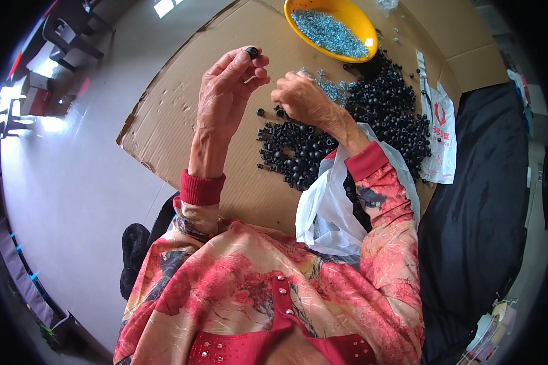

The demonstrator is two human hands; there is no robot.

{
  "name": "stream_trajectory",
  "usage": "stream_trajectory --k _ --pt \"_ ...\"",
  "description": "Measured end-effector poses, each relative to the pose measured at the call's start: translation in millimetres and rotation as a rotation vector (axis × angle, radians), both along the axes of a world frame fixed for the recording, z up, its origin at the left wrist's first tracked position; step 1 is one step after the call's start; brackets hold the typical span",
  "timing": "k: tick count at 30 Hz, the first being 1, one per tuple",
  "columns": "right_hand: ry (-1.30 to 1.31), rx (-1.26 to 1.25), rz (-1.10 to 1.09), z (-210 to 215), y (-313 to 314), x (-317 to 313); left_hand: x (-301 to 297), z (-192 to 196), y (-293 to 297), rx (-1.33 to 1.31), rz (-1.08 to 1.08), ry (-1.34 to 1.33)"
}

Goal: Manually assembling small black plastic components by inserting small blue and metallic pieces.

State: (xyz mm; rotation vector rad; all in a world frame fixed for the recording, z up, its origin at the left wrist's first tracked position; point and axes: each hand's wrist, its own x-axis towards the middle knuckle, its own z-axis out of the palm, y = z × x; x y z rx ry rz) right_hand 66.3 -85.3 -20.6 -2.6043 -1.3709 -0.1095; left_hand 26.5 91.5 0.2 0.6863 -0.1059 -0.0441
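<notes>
Head view: Pale smooth floor fills the left half of the scene, with dark chairs far off at 10 o'clock. Over it lies a large sheet of brown corrugated cardboard (182, 103), creased and ragged along its left edge, serving as the work surface.

At 12 o'clock the left hand (225, 91) is raised off the cardboard. Its grip is narrow: thumb and fingertips pinch a small black ring-shaped part (252, 52), round, matte and rubbery-looking, which sits at the very top of the hand, above the knuckles. A thin pale sliver shows between the fingers just below it; what it is cannot be told.

Just to the right, at about 1 o'clock, the right hand (301, 97) rests low on the cardboard with fingers curled downward. Whether its grip holds anything cannot be told. It touches the upper edge of a heap of black parts (347, 131), many small, dark, round pieces spreading from centre toward 2 o'clock. A scatter of small screws (329, 90), shiny and silvery blue, lies beside the knuckles.

At 12 to 1 o'clock, beyond the heap, stands an orange plastic bowl (359, 21), oval and glossy, filled with more of the silvery screws.

A crumpled white plastic bag (329, 213) lies under the right forearm. Another white bag with red print (441, 140) lies flat at 3 o'clock. Both sleeves are red and pink floral cloth with ribbed red cuffs.
</notes>
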Motion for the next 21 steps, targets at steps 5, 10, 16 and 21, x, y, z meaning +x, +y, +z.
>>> stream_trajectory --k 5,10,16,21 --pt "-0.037 -0.114 0.084 -5 3 -2 -1 1 -3 0.016 -0.011 0.017" --pt "-0.117 -0.134 0.109 -7 3 0 0 -3 -2 -0.010 -0.007 0.027" --pt "0.489 0.651 -0.215 72 -14 -5 -3 6 -7 -0.080 -0.044 0.023" --pt "0.664 0.978 -0.202 85 -15 -15 -13 16 -25 -0.185 -0.162 0.024"
